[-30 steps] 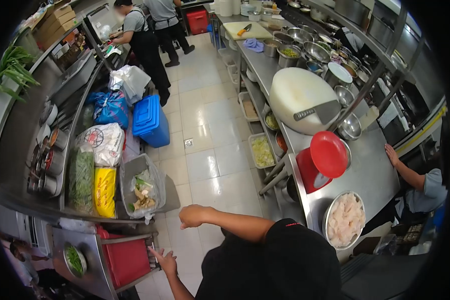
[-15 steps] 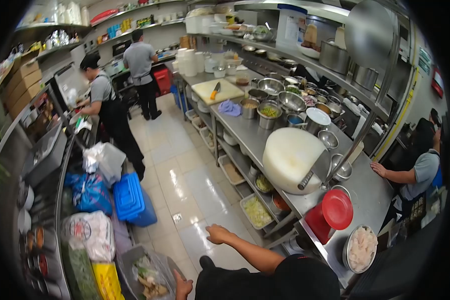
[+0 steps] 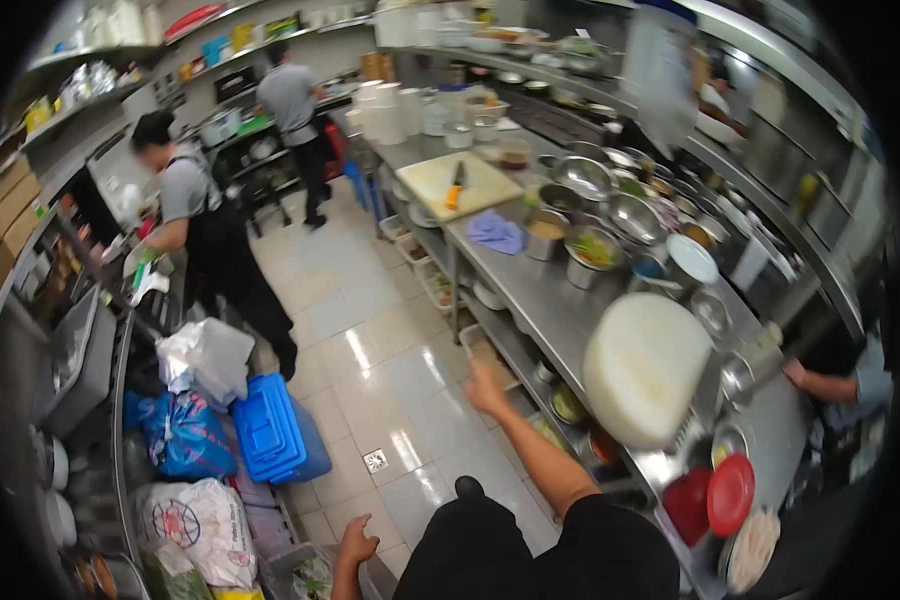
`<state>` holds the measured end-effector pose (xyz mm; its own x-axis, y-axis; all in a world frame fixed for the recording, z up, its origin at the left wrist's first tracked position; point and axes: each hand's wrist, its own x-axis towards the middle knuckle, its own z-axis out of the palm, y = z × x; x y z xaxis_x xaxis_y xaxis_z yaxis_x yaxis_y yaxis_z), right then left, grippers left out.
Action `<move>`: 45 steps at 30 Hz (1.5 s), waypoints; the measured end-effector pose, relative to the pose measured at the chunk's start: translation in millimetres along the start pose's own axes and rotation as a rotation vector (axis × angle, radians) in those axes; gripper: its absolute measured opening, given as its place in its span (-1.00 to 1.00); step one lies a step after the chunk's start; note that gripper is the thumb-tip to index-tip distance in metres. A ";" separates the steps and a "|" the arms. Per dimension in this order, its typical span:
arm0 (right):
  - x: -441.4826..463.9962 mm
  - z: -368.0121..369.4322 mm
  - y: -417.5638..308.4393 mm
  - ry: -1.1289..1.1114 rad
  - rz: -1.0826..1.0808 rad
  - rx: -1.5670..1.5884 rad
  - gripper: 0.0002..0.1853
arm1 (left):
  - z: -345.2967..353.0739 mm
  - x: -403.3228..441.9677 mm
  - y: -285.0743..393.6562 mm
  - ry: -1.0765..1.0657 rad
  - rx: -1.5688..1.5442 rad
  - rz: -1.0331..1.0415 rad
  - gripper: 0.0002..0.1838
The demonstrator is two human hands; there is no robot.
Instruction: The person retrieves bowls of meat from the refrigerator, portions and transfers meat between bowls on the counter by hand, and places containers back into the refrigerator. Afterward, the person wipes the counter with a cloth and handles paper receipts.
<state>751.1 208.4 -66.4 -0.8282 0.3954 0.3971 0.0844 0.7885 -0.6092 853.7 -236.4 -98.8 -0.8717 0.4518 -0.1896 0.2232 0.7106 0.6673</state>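
Holds nothing in part-open left hand (image 3: 358, 541) or in half-curled right hand (image 3: 486, 390) near likely stiff tub (image 3: 466, 340), best rim-gripped, right of blue box (image 3: 275, 430).

The person wears a black short-sleeved top (image 3: 620, 545), its cloth dark and plain. The 1 sleeve (image 3: 575, 500) that shows clearly is loose and ends on the right arm, leaving the forearm (image 3: 542, 447) uncovered. Black trousers (image 3: 467, 548) match the top so closely that they nearly merge; below them shows 1 dark shoe (image 3: 469, 487) with a rounded toe. The left grip (image 3: 358, 541) and right grip (image 3: 486, 388) are 2 bare hands, the right slightly blurred.
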 end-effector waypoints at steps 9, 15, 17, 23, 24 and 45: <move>360.4 72.4 245.0 0.187 -0.286 -0.422 -0.28 | 63.8 -12.2 18.6 -0.218 -0.104 -0.543 -0.33; 365.6 25.6 157.6 -0.130 0.334 -0.492 -0.35 | 48.7 -2.8 56.7 -0.176 -0.128 -0.605 -0.43; 351.4 24.3 151.1 -0.052 0.275 -0.349 -0.38 | 51.4 5.3 60.6 -0.168 -0.139 -0.587 -0.45; 222.6 -10.0 53.8 -0.060 0.160 0.282 -0.43 | 69.0 33.2 55.2 -0.078 -0.347 -0.354 -0.37; 188.5 -23.9 26.9 -0.128 0.179 0.398 -0.44 | 66.6 35.4 57.1 -0.036 -0.389 -0.325 -0.33; -317.0 -223.6 -180.9 -0.668 0.361 0.744 -0.31 | 86.6 -153.6 247.4 0.085 -0.959 0.503 -0.38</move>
<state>1122.3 45.7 71.3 -0.9771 0.0317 -0.2105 0.2127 0.1007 -0.9719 1080.6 -83.3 33.1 -0.8115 0.5081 0.2888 0.1617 -0.2796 0.9464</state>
